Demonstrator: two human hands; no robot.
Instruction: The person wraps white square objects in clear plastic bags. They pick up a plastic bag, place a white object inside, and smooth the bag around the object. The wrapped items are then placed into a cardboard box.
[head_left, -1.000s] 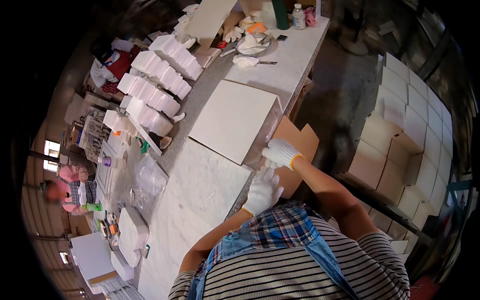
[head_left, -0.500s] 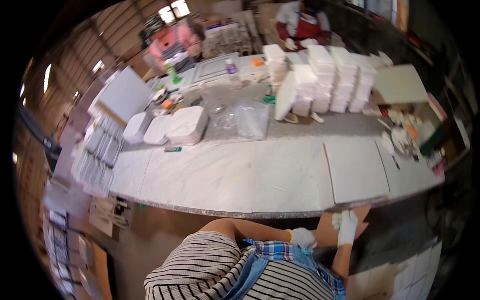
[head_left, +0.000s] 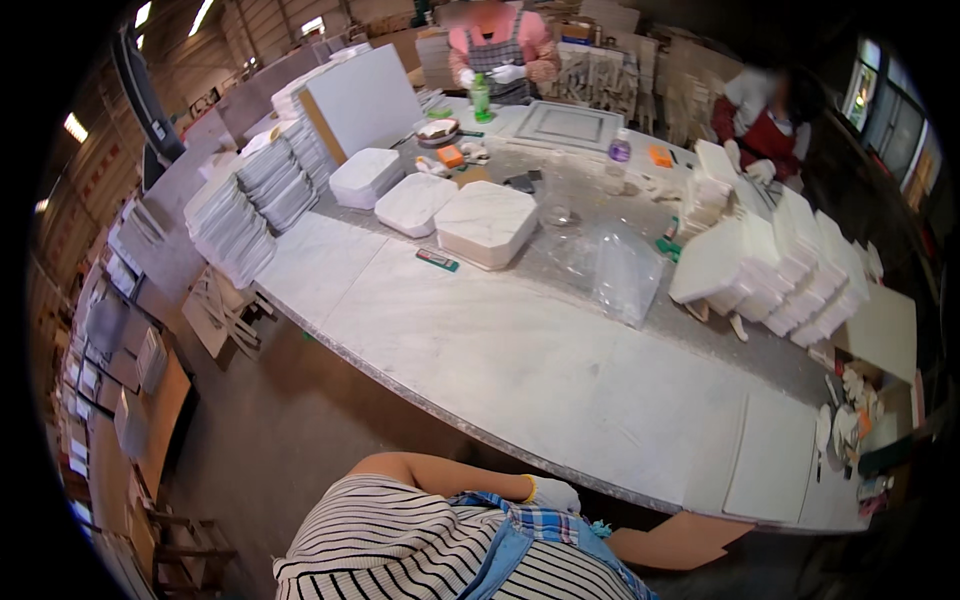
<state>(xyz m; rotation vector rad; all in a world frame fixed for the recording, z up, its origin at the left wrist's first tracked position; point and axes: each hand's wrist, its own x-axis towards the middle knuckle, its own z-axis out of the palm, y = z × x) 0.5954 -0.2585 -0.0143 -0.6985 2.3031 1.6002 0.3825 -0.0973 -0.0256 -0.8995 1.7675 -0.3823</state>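
Observation:
Near the lower middle, my left hand (head_left: 553, 494) in a white glove with a yellow cuff rests close to my body, below the table's front edge. Its fingers are hidden, so whether it grips anything does not show. My right hand is out of sight. A brown cardboard piece (head_left: 672, 541) juts out beside my apron, under the table's right part; what supports it is hidden. On the table (head_left: 450, 335) above it lies a flat white panel (head_left: 768, 460). Farther off, white marble-patterned slabs with cut corners (head_left: 487, 222) stand in small stacks beside a small green-and-red box (head_left: 437, 261).
Stacks of white tiles (head_left: 790, 265) stand at the right, thin grey-white stacks (head_left: 232, 228) at the left. Clear plastic bags (head_left: 627, 270) lie mid-table. Two co-workers, one in a checked apron (head_left: 497, 68), one in a red apron (head_left: 765, 138), are across the table. A wooden bench (head_left: 165, 420) stands left.
My view has swung left, so the table now appears tilted down to the right. My right hand, seen earlier at the cardboard, has left view. The cardboard appears lower.

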